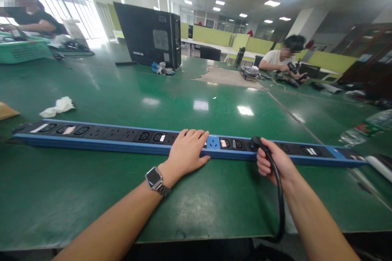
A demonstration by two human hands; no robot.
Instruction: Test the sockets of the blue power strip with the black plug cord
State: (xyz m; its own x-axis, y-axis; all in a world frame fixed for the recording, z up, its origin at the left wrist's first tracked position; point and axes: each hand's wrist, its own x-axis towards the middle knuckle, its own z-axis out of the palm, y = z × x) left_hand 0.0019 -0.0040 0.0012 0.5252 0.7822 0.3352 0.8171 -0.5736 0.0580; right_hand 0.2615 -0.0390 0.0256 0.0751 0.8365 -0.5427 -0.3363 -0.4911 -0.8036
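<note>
A long blue and black power strip (pixel 122 145) lies across the table, with several sockets along its top. My left hand (pixel 189 149) holds it near the middle, fingers across the top and thumb against the near side, beside a blue socket (pixel 213 142). A watch (pixel 154 178) is on that wrist. Closed around a black power plug (pixel 256 143), my right hand (pixel 275 161) is at the strip, right of the middle. The plug's face is against the sockets; how deep it sits is hidden. Its thick black cable (pixel 281 208) loops down past the table's near edge.
Behind the green table (pixel 101 183) top's middle stands a black computer case (pixel 150 34), with gloves (pixel 162 68) beside it. Crumpled tissue (pixel 58 107) lies left, a plastic bottle (pixel 367 127) right. A green basket (pixel 26 50) stands far left. Two people sit across the table.
</note>
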